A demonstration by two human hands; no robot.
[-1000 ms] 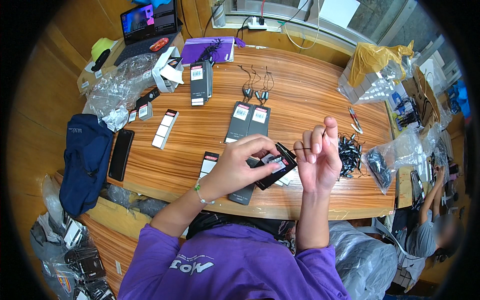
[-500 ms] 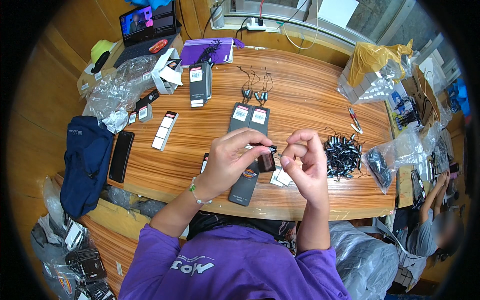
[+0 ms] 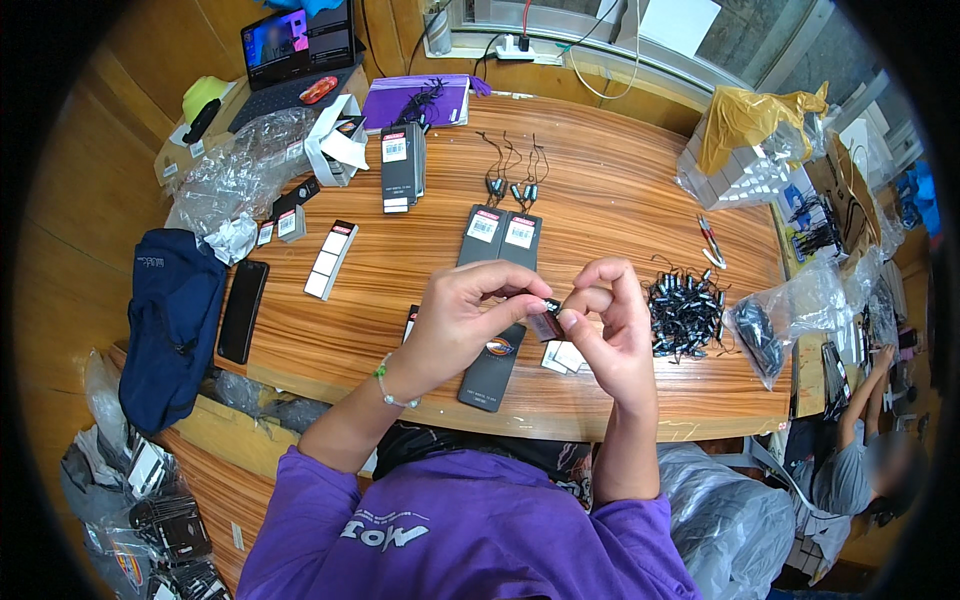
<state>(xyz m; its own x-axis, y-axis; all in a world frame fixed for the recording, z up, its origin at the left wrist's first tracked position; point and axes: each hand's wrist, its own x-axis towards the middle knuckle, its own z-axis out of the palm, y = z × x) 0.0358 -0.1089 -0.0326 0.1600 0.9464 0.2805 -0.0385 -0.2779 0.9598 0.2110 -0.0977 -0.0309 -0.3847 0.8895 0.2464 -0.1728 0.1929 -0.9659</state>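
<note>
A small dark tag (image 3: 544,322) is pinched between thumb and fingers of my left hand (image 3: 462,312), above the front part of the table. My right hand (image 3: 615,335) has its thumb and index finger pressed together at the tag's right edge. Below the hands lies a long grey hang tag (image 3: 486,383) with a round emblem. White labels (image 3: 563,357) lie partly behind my right hand. Beyond, two grey hang tags (image 3: 520,237) lie side by side with black looped cords (image 3: 524,192) at their tops. Right of my right hand is a heap of black cords (image 3: 687,315).
A stack of hang tags (image 3: 398,170) and a sticker strip (image 3: 330,262) lie left of centre. A phone (image 3: 243,312) and blue bag (image 3: 172,330) are farther left. At right are a snipper (image 3: 711,240) and plastic bags (image 3: 765,335). Another person (image 3: 850,470) sits far right.
The small dark tag has tilted and swung right, up to my right fingertips. My right thumb and index finger have closed in on its edge; my left hand stays nearly in place.
</note>
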